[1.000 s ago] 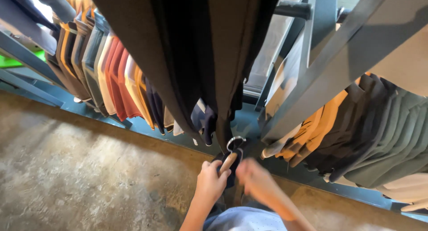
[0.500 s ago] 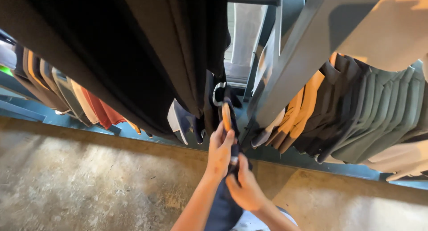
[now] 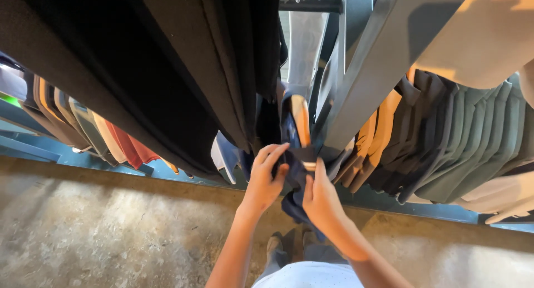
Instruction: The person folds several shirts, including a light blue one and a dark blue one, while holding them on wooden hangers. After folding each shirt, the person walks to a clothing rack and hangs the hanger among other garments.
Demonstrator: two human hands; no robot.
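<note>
Head view, both hands (image 3: 289,182) gripping navy garment (image 3: 297,154)

1 head-worn camera looks steeply down, close above both hands (image 3: 289,188).

Warm light falls from about two o'clock, gilding the beige cloth (image 3: 478,38) there and laying a hard shadow across the grey steel post (image 3: 384,60). The black garments (image 3: 139,71) at eleven o'clock are sunk in darkness, detail lost. The concrete floor (image 3: 100,232) glares pale, slightly soft. Edges stretch with wide-angle distortion.
</note>
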